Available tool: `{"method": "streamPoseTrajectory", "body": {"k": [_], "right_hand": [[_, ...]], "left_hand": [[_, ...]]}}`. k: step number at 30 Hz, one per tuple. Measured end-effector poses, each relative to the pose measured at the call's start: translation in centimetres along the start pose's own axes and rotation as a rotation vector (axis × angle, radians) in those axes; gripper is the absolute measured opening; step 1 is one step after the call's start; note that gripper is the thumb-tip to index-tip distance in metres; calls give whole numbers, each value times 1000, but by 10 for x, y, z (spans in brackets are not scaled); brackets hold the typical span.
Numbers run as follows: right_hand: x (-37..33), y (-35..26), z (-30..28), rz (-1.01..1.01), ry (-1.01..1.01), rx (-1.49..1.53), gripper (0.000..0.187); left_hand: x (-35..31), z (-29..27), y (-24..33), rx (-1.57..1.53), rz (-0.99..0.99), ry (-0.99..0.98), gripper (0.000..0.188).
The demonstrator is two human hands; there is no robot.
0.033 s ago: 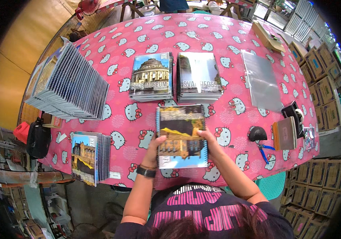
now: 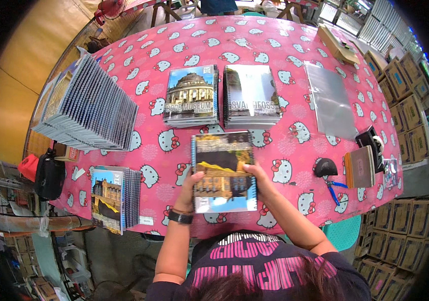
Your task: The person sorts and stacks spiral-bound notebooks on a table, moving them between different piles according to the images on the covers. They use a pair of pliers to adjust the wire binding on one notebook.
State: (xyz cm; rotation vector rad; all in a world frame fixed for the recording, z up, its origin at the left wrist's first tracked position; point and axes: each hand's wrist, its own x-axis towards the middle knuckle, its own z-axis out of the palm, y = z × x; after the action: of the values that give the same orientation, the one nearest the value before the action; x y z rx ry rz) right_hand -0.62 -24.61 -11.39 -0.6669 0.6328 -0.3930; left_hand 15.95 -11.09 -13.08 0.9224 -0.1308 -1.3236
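Between my two hands is a small stack of spiral notebooks (image 2: 224,170), its top cover upside down, with wire coils along both long edges. My left hand (image 2: 190,189) grips the left edge, thumb on the cover. On the right edge my right hand (image 2: 260,179) holds on the same way. Just beyond lie two notebook piles: one with a domed building (image 2: 190,95) on its cover, the other with a pale waterfall scene (image 2: 251,95). A row of notebooks (image 2: 109,198) with a building cover stands at the near left. How many notebooks I hold is not clear.
A tall block of spiral notebooks (image 2: 91,108) stands at the far left. To the right are clear plastic sheets (image 2: 330,103), blue-handled pliers (image 2: 334,193), a black rounded object (image 2: 325,167) and a tape dispenser (image 2: 370,140). Beside the pink patterned table (image 2: 294,145) are stacked cartons (image 2: 410,125).
The held notebooks have shifted slightly left, together with both hands. Their grip looks the same, and the other things on the table stay in place.
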Motion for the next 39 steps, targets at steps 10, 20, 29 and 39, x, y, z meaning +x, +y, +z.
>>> {"method": "streamPoseTrajectory", "body": {"k": [10, 20, 29, 39], "right_hand": [[64, 13, 70, -69, -77, -399, 89], [60, 71, 46, -139, -106, -159, 75], [-18, 26, 13, -226, 135, -111, 77], [-26, -34, -55, -178, 151, -113, 57]], "left_hand": [[10, -62, 88, 380, 99, 42, 50], [11, -87, 79, 54, -15, -17, 45], [14, -24, 13, 125, -4, -166, 52], [75, 36, -42, 89, 61, -231, 50]]}}
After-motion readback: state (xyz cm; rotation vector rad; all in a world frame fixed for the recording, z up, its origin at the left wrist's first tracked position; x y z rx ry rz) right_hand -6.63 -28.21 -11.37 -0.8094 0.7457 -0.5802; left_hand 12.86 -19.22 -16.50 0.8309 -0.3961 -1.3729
